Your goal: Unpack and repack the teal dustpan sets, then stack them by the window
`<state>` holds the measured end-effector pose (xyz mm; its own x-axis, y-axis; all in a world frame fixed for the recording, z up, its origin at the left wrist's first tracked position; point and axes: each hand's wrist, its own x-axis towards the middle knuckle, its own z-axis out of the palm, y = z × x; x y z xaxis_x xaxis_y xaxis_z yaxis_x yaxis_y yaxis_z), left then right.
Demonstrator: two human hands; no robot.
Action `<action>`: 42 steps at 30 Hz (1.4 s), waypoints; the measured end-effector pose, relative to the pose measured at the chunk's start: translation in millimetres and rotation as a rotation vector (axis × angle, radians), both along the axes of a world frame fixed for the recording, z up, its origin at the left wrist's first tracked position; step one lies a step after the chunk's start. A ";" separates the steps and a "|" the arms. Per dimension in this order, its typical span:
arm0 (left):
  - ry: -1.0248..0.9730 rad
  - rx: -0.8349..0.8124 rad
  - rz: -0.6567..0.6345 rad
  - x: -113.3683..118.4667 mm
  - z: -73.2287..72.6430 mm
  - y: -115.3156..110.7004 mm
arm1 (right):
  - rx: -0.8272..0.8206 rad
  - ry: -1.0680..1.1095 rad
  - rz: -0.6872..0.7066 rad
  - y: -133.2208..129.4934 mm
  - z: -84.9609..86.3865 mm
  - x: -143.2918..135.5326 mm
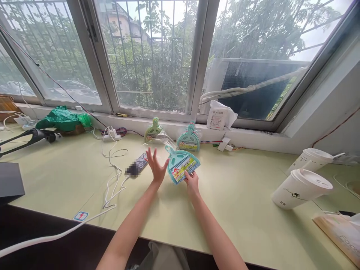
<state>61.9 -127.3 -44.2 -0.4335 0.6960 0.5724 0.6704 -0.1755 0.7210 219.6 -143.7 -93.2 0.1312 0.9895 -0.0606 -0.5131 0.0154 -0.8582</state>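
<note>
A mint-green mini dustpan set [182, 164] with a yellow label and a brush on its face is tilted above the table. My right hand [192, 180] grips its lower edge, fingers over the label side. Clear plastic wrap [168, 139] sticks up from its handle end. Just left of the set, my left hand [156, 165] is raised with fingers spread, holding nothing; whether its thumb touches the set's edge I cannot tell. Behind stand a greener dustpan set [153, 130] and more mint dustpan sets [188, 140] in clear wrap against the window ledge.
A phone [140, 163] and white cables [112, 180] lie to the left on the pale table [239, 210]. Lidded white cups [300, 189] stand at the right, near a paper packet [337, 232]. A power strip [111, 135] and a green bag [60, 119] sit by the ledge.
</note>
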 end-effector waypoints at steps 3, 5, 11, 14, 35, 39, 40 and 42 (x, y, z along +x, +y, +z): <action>-0.420 0.065 0.088 -4.9 -3.2 8.0 | 0.029 0.016 -0.019 0.1 3.4 3.0; -0.703 0.021 -0.081 -9.7 -7.9 17.4 | 0.042 0.012 -0.016 -0.1 4.8 4.4; -0.948 -0.055 -0.504 -22.2 -19.8 35.7 | 0.032 -0.064 0.011 2.9 6.2 11.7; -0.873 -0.126 -0.540 -26.6 -20.5 34.9 | 0.027 -0.098 0.037 5.2 6.5 15.7; -0.982 -0.551 -1.140 23.5 -25.6 9.3 | 0.052 -0.028 -0.034 10.8 14.1 27.0; -0.995 -0.499 -1.187 36.8 -18.4 3.7 | 0.086 -0.046 -0.145 8.6 17.8 27.3; -0.997 -0.449 -1.170 41.5 -16.9 2.6 | 0.090 -0.054 -0.168 8.2 17.6 25.6; -0.961 -0.331 -1.066 50.1 -16.1 0.7 | 0.093 -0.069 -0.181 7.4 16.4 21.5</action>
<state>112.0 -126.6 -60.3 0.2433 0.9622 0.1224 -0.4162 -0.0104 0.9092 241.1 -136.3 -76.8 0.3079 0.9503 0.0455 -0.4349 0.1831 -0.8817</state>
